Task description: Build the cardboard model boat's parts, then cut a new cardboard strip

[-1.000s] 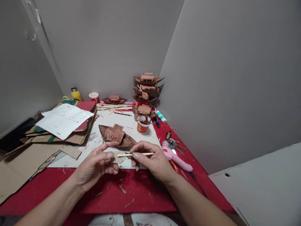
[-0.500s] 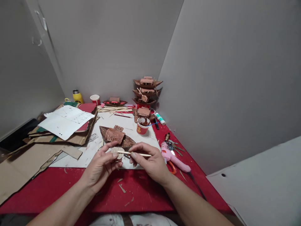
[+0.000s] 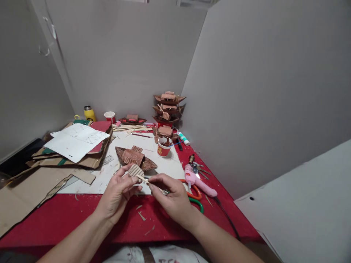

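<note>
Between its thumb and fingers my left hand (image 3: 120, 190) pinches a small rounded piece of corrugated cardboard (image 3: 135, 171), ridges facing up. My right hand (image 3: 171, 193) is closed on a thin pale wooden stick (image 3: 142, 178), whose tip touches or nearly touches the cardboard's lower edge. Just beyond both hands lies a brown model boat (image 3: 134, 159) with a ridged cardboard roof. Part of the stick is hidden by my right fingers.
A pink glue gun (image 3: 199, 180) and scissors with orange and green handles (image 3: 199, 208) lie right. A paint-stained paper cup (image 3: 164, 147) stands behind the boat, near stacked model boats (image 3: 168, 107). Cardboard sheets (image 3: 24, 186) cover the left, and wooden sticks (image 3: 133, 128) lie at the back.
The cardboard piece has tilted up to show its ridged face. The stick has swung from lying level to slanting toward the cardboard's edge. Green scissor handles now show beside my right hand.
</note>
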`<action>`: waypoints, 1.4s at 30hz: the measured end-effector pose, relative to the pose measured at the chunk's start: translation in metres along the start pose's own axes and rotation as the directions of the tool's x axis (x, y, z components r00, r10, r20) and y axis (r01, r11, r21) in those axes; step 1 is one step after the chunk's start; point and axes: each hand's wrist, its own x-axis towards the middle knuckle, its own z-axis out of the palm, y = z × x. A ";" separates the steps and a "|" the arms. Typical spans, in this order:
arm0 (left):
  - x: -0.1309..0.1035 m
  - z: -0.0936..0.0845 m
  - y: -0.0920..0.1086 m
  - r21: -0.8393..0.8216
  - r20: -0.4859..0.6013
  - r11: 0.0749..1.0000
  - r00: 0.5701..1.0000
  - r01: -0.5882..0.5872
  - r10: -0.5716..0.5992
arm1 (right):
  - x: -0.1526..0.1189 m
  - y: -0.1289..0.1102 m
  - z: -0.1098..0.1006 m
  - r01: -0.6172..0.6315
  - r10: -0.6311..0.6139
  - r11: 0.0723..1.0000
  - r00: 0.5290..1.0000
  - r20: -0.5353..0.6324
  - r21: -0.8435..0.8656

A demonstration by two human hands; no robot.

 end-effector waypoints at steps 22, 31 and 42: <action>0.003 -0.007 -0.014 0.101 0.003 0.984 0.989 -0.150 0.150 | -0.026 0.051 -0.130 -0.325 0.469 0.510 0.881 -0.059 -0.796; -0.001 -0.010 -0.018 0.160 0.024 0.975 0.988 -0.156 0.154 | -0.026 0.062 -0.135 -0.331 0.509 0.636 0.859 0.057 -0.697; 0.000 -0.011 -0.019 0.156 0.039 0.983 0.995 -0.100 0.095 | -0.025 0.051 -0.137 -0.376 0.350 0.750 0.924 -0.156 -0.544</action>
